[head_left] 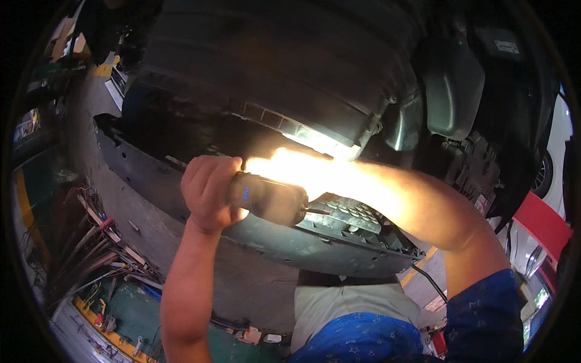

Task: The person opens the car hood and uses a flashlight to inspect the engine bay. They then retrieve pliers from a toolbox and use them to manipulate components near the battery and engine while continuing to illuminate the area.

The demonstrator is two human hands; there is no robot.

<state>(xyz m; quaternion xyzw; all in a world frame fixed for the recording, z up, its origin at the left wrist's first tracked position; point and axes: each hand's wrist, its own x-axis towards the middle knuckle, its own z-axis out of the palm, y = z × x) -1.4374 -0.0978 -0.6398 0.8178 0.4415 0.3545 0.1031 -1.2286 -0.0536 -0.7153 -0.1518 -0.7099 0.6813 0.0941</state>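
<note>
Beneath a vehicle, my left hand point(209, 190) is wrapped round a black work light point(269, 199) with small blue indicators. Its bright glare washes out my right hand point(296, 169), which reaches to the gap below a dark underbody panel point(272, 66); its fingers and anything in them cannot be made out. Behind and below my hands, a long dark tray-like panel point(151, 175) with holes hangs along the gap, with a ribbed metal piece point(357, 215) at its right part.
A red lift arm point(541, 224) and a white car point(554, 121) are at the right. A black hose point(433, 284) hangs near my right forearm. At lower left are long bars point(97, 230), scattered tools point(106, 320) and a yellow-edged green floor area point(42, 206).
</note>
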